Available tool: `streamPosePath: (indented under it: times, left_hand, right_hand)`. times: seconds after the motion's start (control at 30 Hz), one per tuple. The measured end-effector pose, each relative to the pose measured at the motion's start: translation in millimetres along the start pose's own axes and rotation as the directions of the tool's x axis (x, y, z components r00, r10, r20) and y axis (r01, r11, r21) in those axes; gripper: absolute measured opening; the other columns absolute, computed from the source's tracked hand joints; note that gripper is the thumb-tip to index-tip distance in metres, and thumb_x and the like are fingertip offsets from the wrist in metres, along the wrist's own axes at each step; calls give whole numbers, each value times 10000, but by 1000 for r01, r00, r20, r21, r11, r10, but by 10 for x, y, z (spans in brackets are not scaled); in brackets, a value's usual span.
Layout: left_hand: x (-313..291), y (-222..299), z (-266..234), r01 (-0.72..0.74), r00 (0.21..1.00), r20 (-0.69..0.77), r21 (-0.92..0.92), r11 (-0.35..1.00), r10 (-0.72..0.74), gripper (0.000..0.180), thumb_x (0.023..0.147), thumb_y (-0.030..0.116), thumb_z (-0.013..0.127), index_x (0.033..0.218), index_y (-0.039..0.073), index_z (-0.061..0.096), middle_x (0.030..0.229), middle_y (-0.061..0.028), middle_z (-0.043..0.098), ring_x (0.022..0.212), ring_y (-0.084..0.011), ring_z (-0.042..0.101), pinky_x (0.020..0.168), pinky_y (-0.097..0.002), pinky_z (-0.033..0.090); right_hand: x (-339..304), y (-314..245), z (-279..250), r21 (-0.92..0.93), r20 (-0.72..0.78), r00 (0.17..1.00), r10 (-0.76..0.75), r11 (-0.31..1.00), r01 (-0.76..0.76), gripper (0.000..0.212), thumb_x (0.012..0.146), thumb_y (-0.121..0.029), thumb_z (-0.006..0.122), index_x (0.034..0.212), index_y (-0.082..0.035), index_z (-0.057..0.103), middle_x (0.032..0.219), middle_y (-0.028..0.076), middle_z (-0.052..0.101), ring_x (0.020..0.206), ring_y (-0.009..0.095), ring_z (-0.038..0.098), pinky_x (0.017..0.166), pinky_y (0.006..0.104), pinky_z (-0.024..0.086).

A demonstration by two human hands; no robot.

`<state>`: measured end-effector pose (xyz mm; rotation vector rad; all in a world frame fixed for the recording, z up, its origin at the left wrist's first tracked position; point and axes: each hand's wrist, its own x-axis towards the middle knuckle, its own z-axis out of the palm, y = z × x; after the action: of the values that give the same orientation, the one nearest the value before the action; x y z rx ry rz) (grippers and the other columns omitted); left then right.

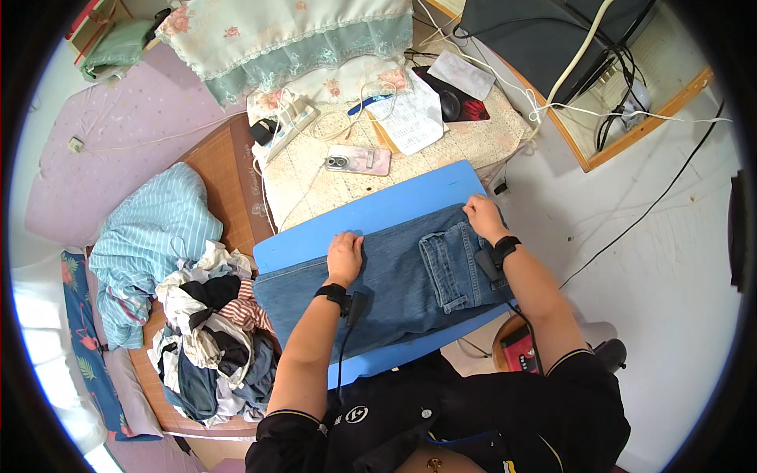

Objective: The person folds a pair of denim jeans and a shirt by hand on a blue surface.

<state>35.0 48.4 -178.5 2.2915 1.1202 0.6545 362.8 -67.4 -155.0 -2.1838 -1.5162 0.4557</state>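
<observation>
A pair of folded blue denim jeans [386, 272] lies across a blue board [371, 205] in front of me. One leg end is folded back over the right part, with its hem and seams showing. My left hand [344, 258] is closed at the far edge of the denim, left of the middle, its fingertips partly hidden. At the far right corner, my right hand [483, 218] pinches the cloth with curled fingers. Both wrists wear black straps with small dark devices and cables.
Left of the board sits a heap of mixed clothes [217, 339], with a light blue striped cloth [158, 244] behind it. Beyond the board, a table [355, 177] holds a phone [359, 160], a power strip [290, 126], papers [410, 118] and a mouse [449, 104]. Cables trail at right.
</observation>
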Motion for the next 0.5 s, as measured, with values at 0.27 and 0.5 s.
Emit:
streamPosePath:
  times: [0.27, 0.5]
  left_hand:
    - [36, 16, 68, 4, 998, -69, 249, 969, 14, 171, 813, 173, 559, 748, 24, 506, 764, -153, 513, 763, -344, 483, 683, -408, 405]
    - [-539, 340, -220, -225, 974, 73, 210, 951, 214, 497, 729, 147, 622, 1153, -22, 425, 1245, -211, 382, 1154, -368, 373, 941, -437, 316]
  right_hand:
    - [-60, -251, -31, -176, -179, 979, -97, 982, 65, 332, 775, -160, 611, 1056, -19, 503, 1039, 157, 475, 984, 334, 458, 850, 415, 378]
    - [-1197, -881, 155, -113, 154, 954, -259, 954, 277, 776, 678, -476, 658, 1269, -58, 381, 1360, 226, 199, 1263, 395, 180, 951, 619, 172]
